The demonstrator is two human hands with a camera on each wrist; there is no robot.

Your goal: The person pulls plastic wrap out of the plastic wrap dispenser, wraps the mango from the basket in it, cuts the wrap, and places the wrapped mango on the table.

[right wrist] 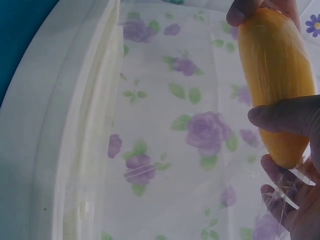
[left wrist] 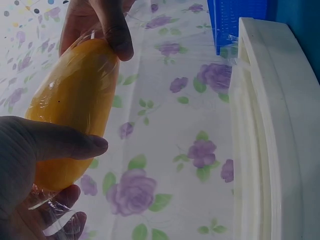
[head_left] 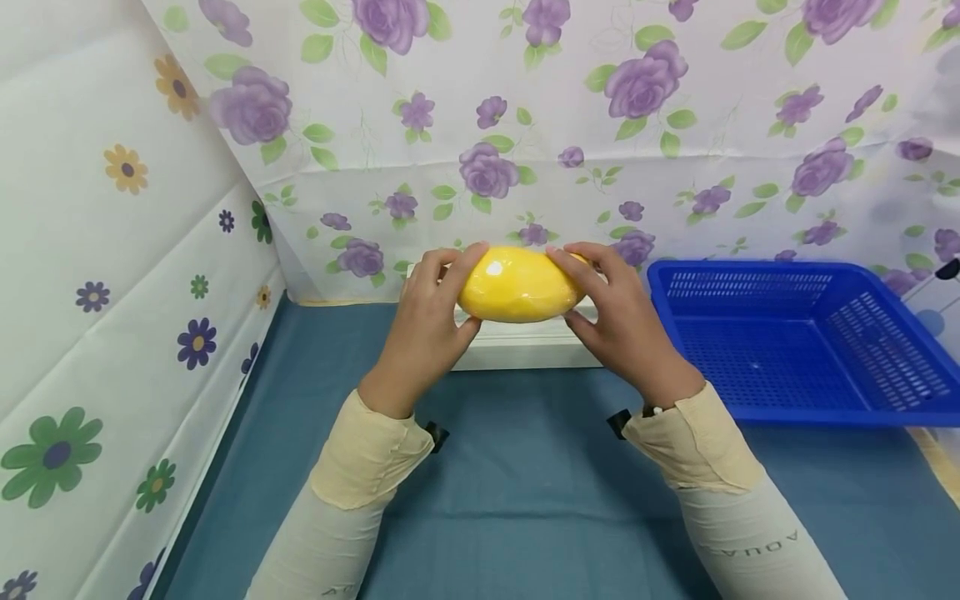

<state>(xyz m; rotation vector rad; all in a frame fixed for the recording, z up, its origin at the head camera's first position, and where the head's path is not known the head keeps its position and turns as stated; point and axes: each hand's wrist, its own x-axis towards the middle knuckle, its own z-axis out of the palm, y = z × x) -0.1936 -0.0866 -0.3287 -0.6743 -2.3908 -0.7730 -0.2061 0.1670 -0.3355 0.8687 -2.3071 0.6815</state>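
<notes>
Glossy, yellow, oval object wrapped in clear plastic film is held above a long white plastic box, the left hand and right hand gripping opposite ends, apparently for balanced support.

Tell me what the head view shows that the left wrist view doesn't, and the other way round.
Only the head view shows the sleeves, the daisy-printed sheet on the left and the inside floor of the blue basket.

Only the left wrist view shows a loose, crinkled tail of clear wrap at the near end of the yellow object.

Both show that object held between the left hand and right hand, the long white box-like object, the purple-flowered sheet and at least part of the basket.
</notes>
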